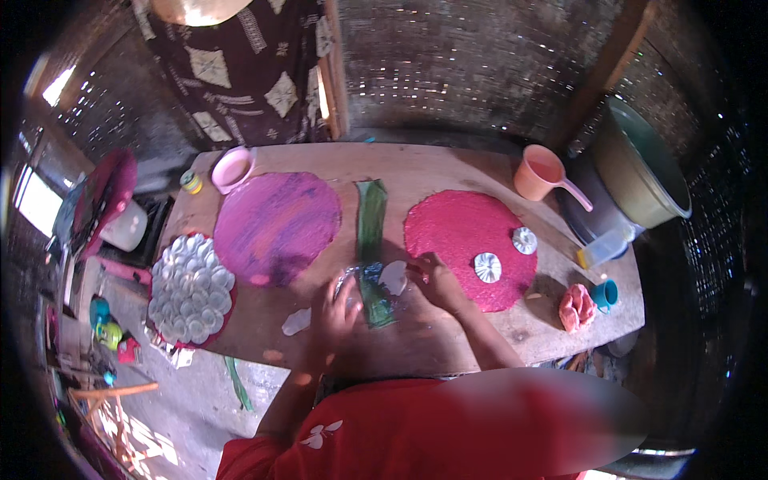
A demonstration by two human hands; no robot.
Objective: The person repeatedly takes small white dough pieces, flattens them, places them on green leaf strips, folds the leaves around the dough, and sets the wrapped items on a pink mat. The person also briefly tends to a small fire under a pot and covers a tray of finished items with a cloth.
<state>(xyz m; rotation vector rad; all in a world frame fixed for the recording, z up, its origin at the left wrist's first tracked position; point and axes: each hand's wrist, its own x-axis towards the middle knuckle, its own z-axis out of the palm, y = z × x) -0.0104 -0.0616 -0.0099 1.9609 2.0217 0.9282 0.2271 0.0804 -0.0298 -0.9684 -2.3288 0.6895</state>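
Note:
My right hand (437, 281) has its fingers at the right edge of a thin whitish sheet (393, 278), which it seems to pinch above the wooden table. My left hand (343, 306) is over the table, left of a long green leaf strip (372, 222), beside some clear, shiny film (371, 273); whether it grips the film cannot be told. Another whitish piece (296, 322) lies left of my left hand. Two white pleated discs (488, 267) rest on a round red mat (462, 228) to the right. On the left is a round purple mat (276, 222).
Many small pale cups (192, 294) cover a round tray at the left edge. A pink bowl (233, 169) and small jar (191, 182) stand behind. To the right are an orange dipper (540, 174), a plastic bottle (607, 246), a pink cloth (577, 308), a teal cup (605, 294) and a large basin (642, 162).

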